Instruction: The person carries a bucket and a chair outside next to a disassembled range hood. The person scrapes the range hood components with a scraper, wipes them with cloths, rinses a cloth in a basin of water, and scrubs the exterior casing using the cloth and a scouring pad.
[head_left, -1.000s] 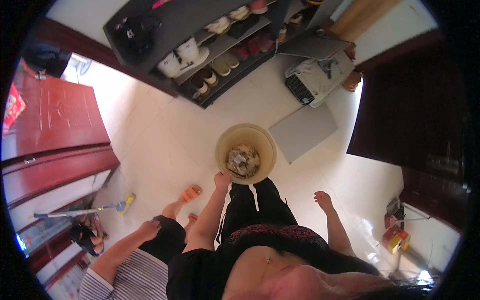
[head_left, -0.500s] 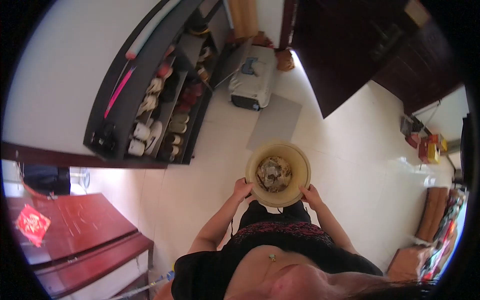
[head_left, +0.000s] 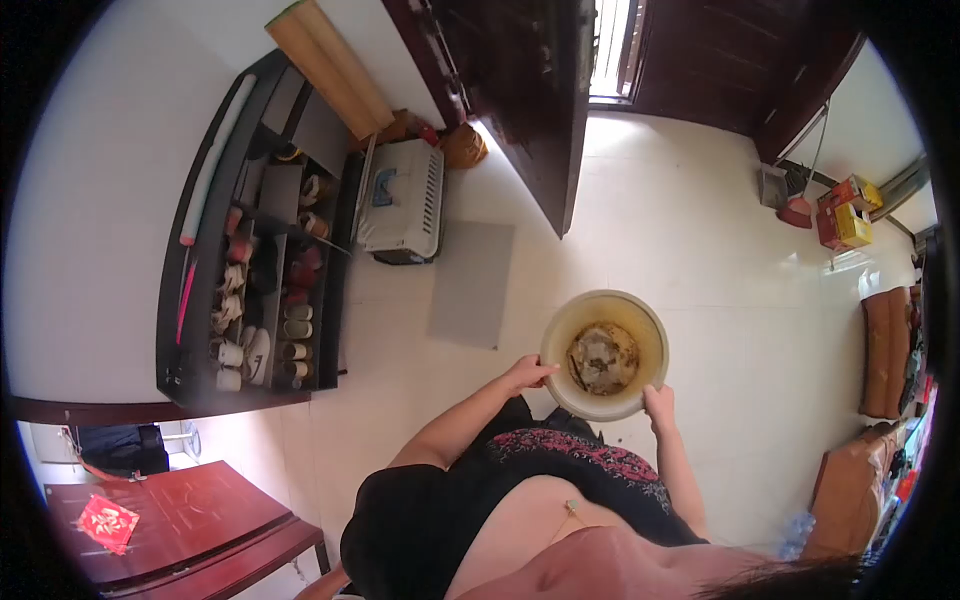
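A beige bucket is held in front of my body, its open top facing up toward me. Brown dirt and some greyish matter lie at its bottom; what exactly it is I cannot make out. My left hand grips the rim on the left, with the thumb over the edge. On the right side, my right hand clasps the rim. Below the bucket is the tiled floor.
On the left stands a shoe rack with several shoes. A grey-white pet carrier sits behind a grey mat. A dark door stands ajar ahead. Dustpan and boxes are at the right wall, a red table lower left.
My view has turned to the right, and the doorway now shows an opening behind the door. The bucket stays in both hands and appears further right in the picture.
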